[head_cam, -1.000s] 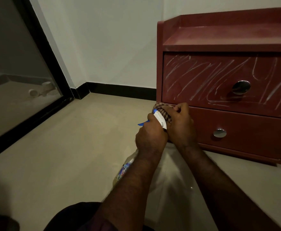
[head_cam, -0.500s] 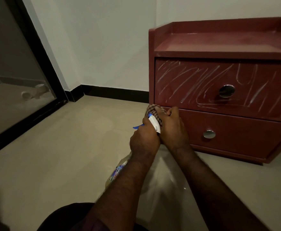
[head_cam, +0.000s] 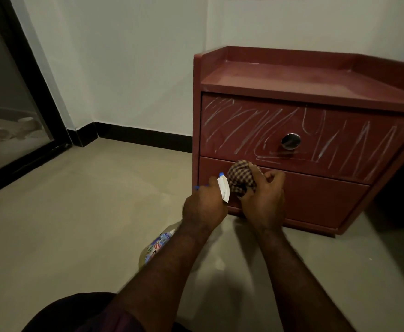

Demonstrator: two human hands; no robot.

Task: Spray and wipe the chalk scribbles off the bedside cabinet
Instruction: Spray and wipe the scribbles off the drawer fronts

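My left grip (head_cam: 204,207) is closed round the neck of the bottle (head_cam: 224,190). The white spray head sticks up above my fingers. It has a blue tip on top and a blue trigger on the left. The rest of the bottle hangs down under my arm, and a bit of its bright label shows there.

My right grip (head_cam: 265,200) is closed on the cloth (head_cam: 240,179). The cloth is checked, brown and pale, and bunched up in a ball. It is right beside the spray head. I cannot tell if the two touch.

Both grips are low down in front of the cabinet (head_cam: 292,77), by the left part of the bottom drawer (head_cam: 320,202). The cabinet is red-brown. It stands on the floor (head_cam: 76,212) by the white wall (head_cam: 136,68). Its top has a low rim at the back and sides.

The scribbles (head_cam: 239,127) are white chalk lines all over the top drawer (head_cam: 340,142). A round shiny knob (head_cam: 290,141) sits in the middle of that drawer. The cloth is just under the scribbles, at the line between the two drawers.

On the left is a glass door (head_cam: 6,92) with a black frame. A black strip (head_cam: 143,137) runs along the bottom of the wall.
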